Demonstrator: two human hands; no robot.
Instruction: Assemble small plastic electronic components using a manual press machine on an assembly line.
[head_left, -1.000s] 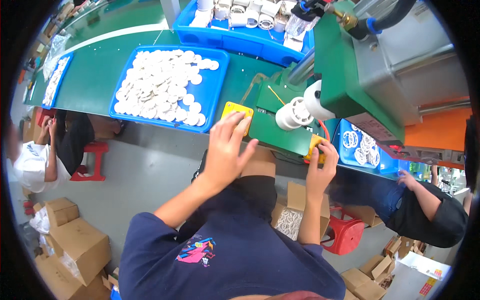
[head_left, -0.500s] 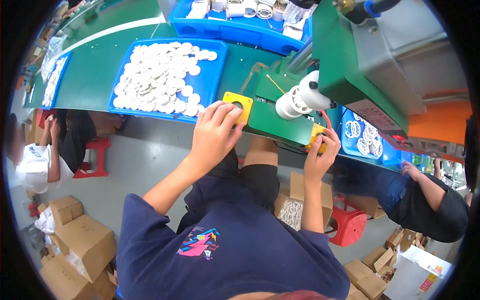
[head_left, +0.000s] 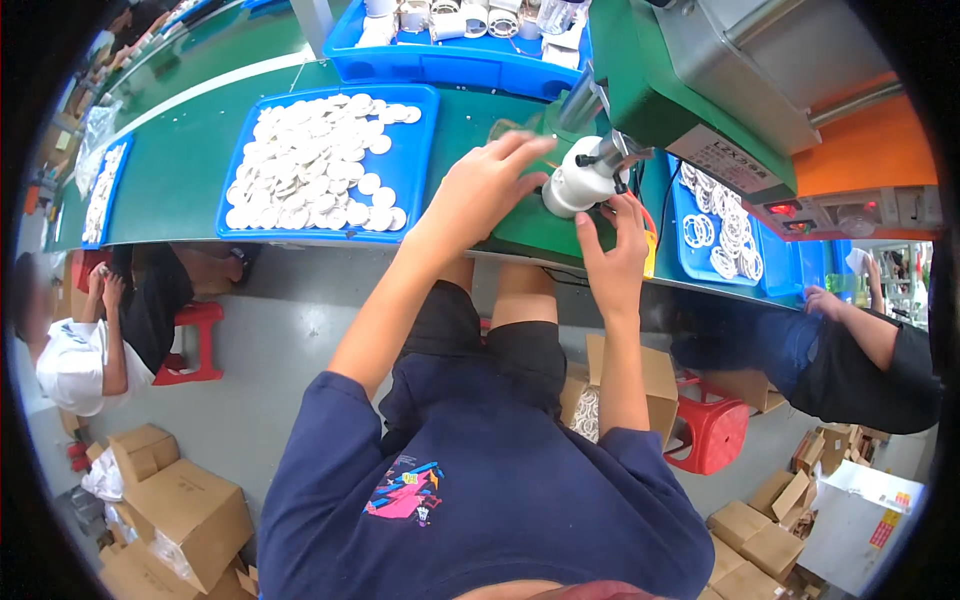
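Observation:
A white cylindrical plastic part (head_left: 582,180) stands upright on the green base of a bench press (head_left: 640,110), beneath its metal tooling. My left hand (head_left: 482,195) is just left of the part, fingers outstretched and slightly blurred, with nothing seen in it. At the part's lower right is my right hand (head_left: 614,245), thumb and fingers apart, the fingertips close to its side; whether they touch it I cannot tell. Part of a yellow button box (head_left: 650,252) shows beside the right hand, while the left button box is hidden behind my left hand and wrist.
Left on the green bench, a blue tray (head_left: 420,150) carries many white discs. White rings (head_left: 735,240) lie in another blue tray on the right. A blue bin (head_left: 455,68) with white housings stands behind. Co-workers sit at both sides; cardboard boxes (head_left: 190,510) and a red stool (head_left: 712,430) stand below.
Both hands have left the yellow button boxes and moved in to either side of the white part. The press tooling above it looks higher. The whole view has shifted slightly.

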